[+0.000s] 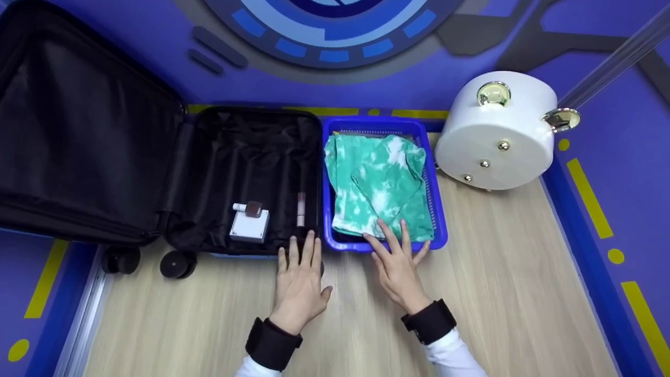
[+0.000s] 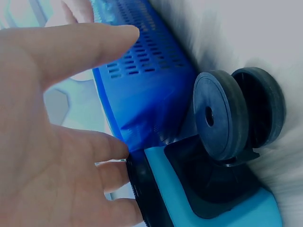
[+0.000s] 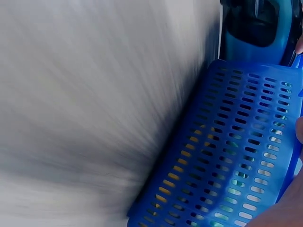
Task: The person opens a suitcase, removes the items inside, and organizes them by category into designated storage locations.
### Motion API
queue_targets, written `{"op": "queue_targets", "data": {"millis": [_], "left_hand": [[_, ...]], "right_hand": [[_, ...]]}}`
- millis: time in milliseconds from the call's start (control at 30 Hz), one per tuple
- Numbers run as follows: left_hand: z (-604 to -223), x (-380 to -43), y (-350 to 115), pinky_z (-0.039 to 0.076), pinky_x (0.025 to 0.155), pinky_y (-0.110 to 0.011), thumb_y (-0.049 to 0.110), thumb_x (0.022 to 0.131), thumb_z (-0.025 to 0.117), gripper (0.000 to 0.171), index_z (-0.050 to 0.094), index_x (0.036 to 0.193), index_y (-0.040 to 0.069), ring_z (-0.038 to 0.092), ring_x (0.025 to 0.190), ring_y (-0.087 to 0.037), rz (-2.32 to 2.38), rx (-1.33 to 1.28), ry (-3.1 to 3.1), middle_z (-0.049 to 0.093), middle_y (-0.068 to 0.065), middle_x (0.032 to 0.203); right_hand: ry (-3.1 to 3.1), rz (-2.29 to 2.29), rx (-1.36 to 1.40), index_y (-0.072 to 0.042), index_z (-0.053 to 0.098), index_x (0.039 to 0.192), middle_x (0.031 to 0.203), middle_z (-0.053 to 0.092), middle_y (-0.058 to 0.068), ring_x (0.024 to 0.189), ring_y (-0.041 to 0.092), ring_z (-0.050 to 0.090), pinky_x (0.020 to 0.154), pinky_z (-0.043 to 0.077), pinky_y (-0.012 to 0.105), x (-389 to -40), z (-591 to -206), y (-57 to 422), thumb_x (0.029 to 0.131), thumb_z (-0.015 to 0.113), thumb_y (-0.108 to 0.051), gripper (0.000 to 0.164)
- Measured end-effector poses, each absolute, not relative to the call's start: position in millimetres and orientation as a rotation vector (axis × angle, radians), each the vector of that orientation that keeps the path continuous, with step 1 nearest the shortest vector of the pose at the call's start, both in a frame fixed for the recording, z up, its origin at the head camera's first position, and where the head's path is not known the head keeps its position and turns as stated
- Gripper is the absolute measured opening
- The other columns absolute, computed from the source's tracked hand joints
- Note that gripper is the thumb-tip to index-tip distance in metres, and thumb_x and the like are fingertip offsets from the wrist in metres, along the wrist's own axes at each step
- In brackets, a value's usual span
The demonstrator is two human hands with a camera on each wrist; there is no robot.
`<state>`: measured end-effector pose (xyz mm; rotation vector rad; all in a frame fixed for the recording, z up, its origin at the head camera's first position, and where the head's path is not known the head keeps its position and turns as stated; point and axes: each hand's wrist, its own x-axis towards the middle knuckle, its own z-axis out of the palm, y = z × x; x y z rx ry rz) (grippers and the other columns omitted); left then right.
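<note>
An open suitcase with a black lining lies on the left. My left hand rests on its near right edge, fingers straight and fingertips over the black rim. Inside it are a small white box, a white stick with a brown piece, and a slim pinkish tube. Beside the suitcase stands a blue plastic basket holding a folded green-and-white tie-dye garment. My right hand reaches over the basket's near rim, its spread fingers touching the garment's lower edge.
A white round bag with gold fittings stands at the right rear against the patterned blue wall. The suitcase lid stands raised on the left. Black wheels stick out at the suitcase's near side, above the wood-look surface.
</note>
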<state>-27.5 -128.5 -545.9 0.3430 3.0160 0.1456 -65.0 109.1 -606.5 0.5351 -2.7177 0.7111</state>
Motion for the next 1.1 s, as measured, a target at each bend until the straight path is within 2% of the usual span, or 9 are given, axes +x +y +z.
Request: {"op": "queue_targets", "data": {"millis": [467,733,900,1100], "left_hand": [[-546,-27,-127,0.026,0.120,-0.062,0.058,0.085,0.077,0.103,0.033,0.162,0.005,0.027,0.153,-0.044,0.038,0.344,2.998,0.023,-0.012,0.172],[-546,-27,-129,0.026,0.120,-0.063,0.057,0.084,0.077,0.103,0.033,0.162,0.005,0.027,0.153,-0.045,0.050,0.344,3.010,0.023,-0.012,0.171],[-548,-27,-128,0.026,0.120,-0.063,0.056,0.085,0.077,0.103,0.033,0.162,0.004,0.027,0.153,-0.045,0.065,0.346,3.009,0.023,-0.012,0.171],[-548,-27,-129,0.026,0.120,-0.063,0.057,0.084,0.077,0.104,0.033,0.162,0.004,0.027,0.153,-0.045,0.044,0.348,3.018,0.023,-0.012,0.171]], "right_hand": [[-2.780,0.720,0.508,-0.028,0.060,0.146,0.166,0.036,0.004,0.156,0.047,0.010,0.102,-0.012,0.088,-112,-603,104,0.108,0.052,-0.025,0.039],[-2.829,0.718,0.509,-0.026,0.056,0.151,0.169,0.032,0.004,0.157,0.043,0.010,0.104,-0.011,0.086,-119,-599,103,0.110,0.047,-0.029,0.042],[-2.802,0.840,0.479,-0.018,0.051,0.154,0.169,0.030,0.009,0.156,0.045,0.015,0.110,-0.008,0.082,-117,-586,117,0.107,0.054,-0.029,0.048],[-2.577,1.017,0.345,-0.006,0.053,0.148,0.164,0.036,0.019,0.151,0.050,0.022,0.114,0.000,0.078,-129,-564,163,0.099,0.065,-0.021,0.053]]}}
